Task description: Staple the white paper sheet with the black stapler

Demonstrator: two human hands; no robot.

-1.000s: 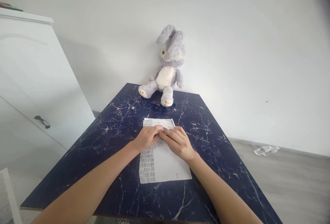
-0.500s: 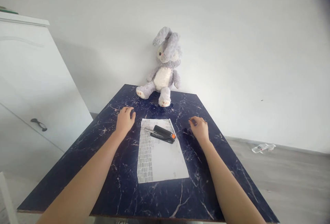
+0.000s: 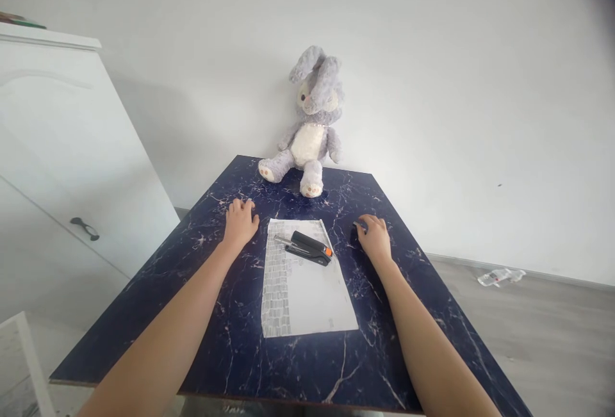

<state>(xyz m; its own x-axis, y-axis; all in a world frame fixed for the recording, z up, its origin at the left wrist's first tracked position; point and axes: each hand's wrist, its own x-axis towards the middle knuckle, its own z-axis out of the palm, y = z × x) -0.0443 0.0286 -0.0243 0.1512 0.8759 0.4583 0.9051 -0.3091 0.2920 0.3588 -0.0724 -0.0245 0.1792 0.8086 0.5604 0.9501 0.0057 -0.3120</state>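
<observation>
A black stapler (image 3: 310, 248) with an orange end lies on a sheet of paper (image 3: 319, 302); its metal rail sticks out to the left. Grey patterned blocks run down the paper's left side. To the left of the sheet, my left hand (image 3: 241, 221) rests on the dark blue marbled table (image 3: 307, 366), fingers spread and holding nothing. On the other side, my right hand (image 3: 375, 237) is just off the paper, thumb and forefinger closed on a small grey strip (image 3: 358, 224), too small to identify surely. Neither hand touches the stapler.
A grey plush rabbit (image 3: 310, 141) sits at the table's far edge against the white wall. On the left stands a white cabinet (image 3: 62, 148) with a dark handle. Clear plastic packaging (image 3: 501, 277) lies on the floor at right.
The whole view has shifted slightly, so everything sits a little further right. Both hands, the stapler and the paper keep nearly the same places on the table.
</observation>
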